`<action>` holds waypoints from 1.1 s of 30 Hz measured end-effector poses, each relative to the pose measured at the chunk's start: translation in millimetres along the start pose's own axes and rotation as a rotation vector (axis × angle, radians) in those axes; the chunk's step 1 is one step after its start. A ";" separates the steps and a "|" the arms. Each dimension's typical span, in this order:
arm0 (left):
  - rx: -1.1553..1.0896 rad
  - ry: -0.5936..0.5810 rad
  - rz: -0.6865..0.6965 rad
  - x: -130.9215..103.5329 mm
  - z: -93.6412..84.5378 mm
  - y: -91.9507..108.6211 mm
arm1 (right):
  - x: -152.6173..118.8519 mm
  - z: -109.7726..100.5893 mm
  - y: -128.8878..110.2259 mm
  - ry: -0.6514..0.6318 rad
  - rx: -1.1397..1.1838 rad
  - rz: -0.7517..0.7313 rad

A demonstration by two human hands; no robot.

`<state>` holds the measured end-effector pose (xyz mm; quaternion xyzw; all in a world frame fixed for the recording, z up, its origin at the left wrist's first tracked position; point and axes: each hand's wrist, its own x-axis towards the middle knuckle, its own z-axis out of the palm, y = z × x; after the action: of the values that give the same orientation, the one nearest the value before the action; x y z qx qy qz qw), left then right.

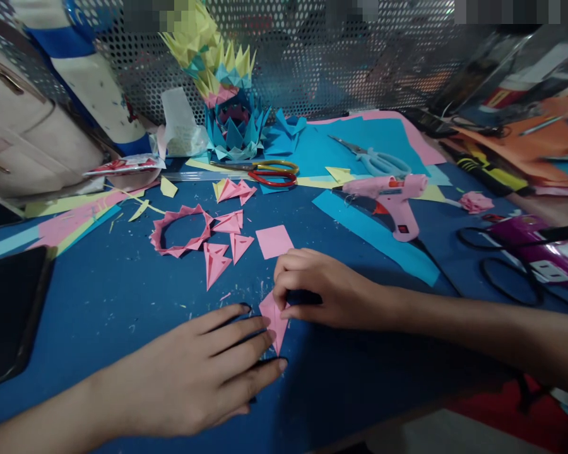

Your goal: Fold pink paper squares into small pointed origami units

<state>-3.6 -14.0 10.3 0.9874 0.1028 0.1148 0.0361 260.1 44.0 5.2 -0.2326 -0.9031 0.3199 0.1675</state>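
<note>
A pink folded paper (278, 331), kite-shaped and pointing toward me, lies on the blue tabletop (137, 328). My left hand (213, 369) rests with spread fingers, some fingertips touching the paper's left edge. Thumb and fingers of my right hand (324, 287) pinch the paper's upper part and partly cover it. Just beyond sits a flat pink paper square (273, 241). Farther left are several folded pink triangles (216, 263) and a ring of joined pink paper pieces (158, 238).
A pink glue gun (388, 192) with a cord stands right of centre. Behind it are blue-handled scissors (383, 162); red-and-yellow scissors (274, 172) lie left of them. A paper swan-like model (231, 126) stands at the back. A dark phone (12, 309) is far left, a purple power strip (534, 249) right.
</note>
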 end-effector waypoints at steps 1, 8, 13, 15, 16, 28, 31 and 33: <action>0.004 0.001 0.000 0.7 -0.1 0.0 | 0.6 -1.0 0.4 0.001 -0.003 0.003; 0.141 0.055 0.060 13.1 -7.3 8.4 | 4.0 -4.9 -0.1 -0.033 0.011 -0.001; 0.140 0.143 0.081 16.3 -5.0 17.0 | 4.4 -7.1 -2.0 -0.030 -0.047 -0.077; 0.138 0.151 0.079 16.1 -3.9 17.0 | 4.2 -8.3 -2.8 -0.035 -0.062 -0.118; 0.137 0.149 0.078 15.8 -3.8 16.2 | 3.9 -8.8 -3.2 -0.031 -0.068 -0.135; -0.345 0.247 -0.162 11.0 -9.3 -6.3 | -1.8 -1.0 -10.0 0.137 -0.451 -0.285; -0.442 0.274 -0.234 11.4 -10.2 -8.4 | -4.3 2.3 -13.4 0.125 -0.486 -0.260; -0.322 0.299 -0.211 10.4 -8.3 -6.8 | -5.2 3.5 -14.5 0.110 -0.448 -0.186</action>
<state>3.1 -4.7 20.0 0.9247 0.1898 0.2702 0.1893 258.4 29.6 11.3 -0.1967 -0.9585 0.0817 0.1893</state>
